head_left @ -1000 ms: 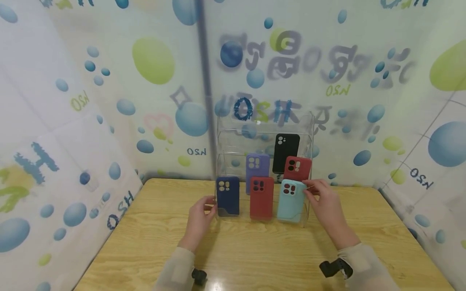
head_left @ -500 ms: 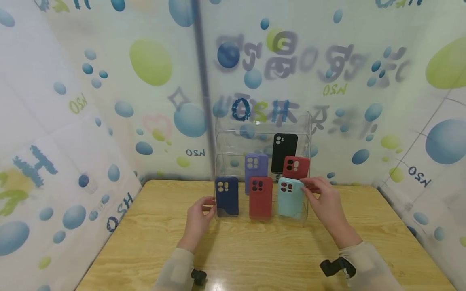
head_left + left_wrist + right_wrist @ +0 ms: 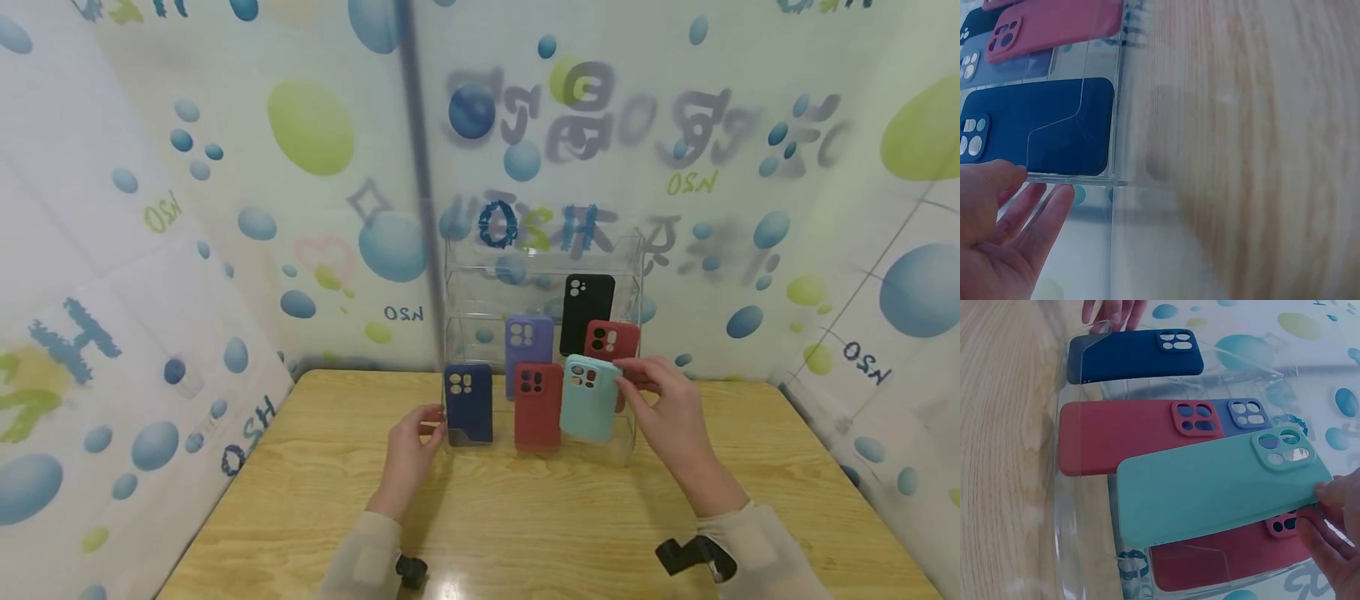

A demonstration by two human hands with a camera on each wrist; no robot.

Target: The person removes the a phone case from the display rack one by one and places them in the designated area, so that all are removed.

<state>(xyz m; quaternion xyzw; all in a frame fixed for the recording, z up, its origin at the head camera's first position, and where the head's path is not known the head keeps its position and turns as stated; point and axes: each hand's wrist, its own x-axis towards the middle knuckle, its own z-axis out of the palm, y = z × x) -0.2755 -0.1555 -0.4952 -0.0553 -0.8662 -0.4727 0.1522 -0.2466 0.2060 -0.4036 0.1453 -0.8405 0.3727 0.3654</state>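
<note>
My right hand [image 3: 667, 408] pinches a mint-green phone case [image 3: 591, 400] by its upper right edge, thumb and fingers on opposite sides. In the right wrist view the case [image 3: 1210, 487] tilts out over the stand's front row, overlapping a red case behind it. At the stand's left side, my left hand [image 3: 411, 442] grips the edge of a clear tiered display stand [image 3: 543, 262]. In the left wrist view its thumb lies at the clear edge beside a navy phone case [image 3: 1041, 125], with the fingers on the other side.
Upright in the stand are a red case [image 3: 537, 408] in the front row, a purple case [image 3: 528, 342] and another red case [image 3: 615, 342] behind, and a black case [image 3: 587, 312] higher up. The stand is on a wooden table [image 3: 510, 525] before a printed curtain [image 3: 315, 125].
The mint-green case has risen out of the front row's right slot and shifted left, tilting, with my right hand. My left hand stays at the stand's side.
</note>
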